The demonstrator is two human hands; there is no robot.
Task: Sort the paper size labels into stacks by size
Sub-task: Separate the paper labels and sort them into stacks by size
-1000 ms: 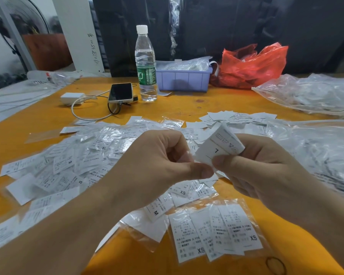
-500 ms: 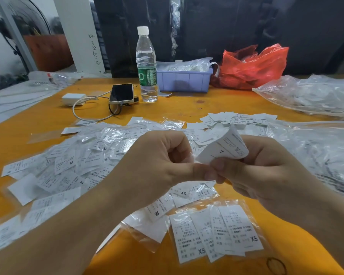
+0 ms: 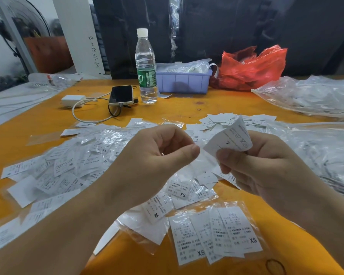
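Dozens of white paper size labels [image 3: 72, 167] lie jumbled over the orange surface [image 3: 187, 108], so each must be lifted to read it. The right hand [image 3: 266, 167] pinches a curled label marked L [image 3: 229, 140] up toward the eyes, probably to check its size. The left hand [image 3: 155, 155] has its grip clenched beside it, thumb on fingertips; whether it pinches anything I cannot tell. Nearer, a clear packet of XS labels [image 3: 216, 237] lies apart, likely already sorted.
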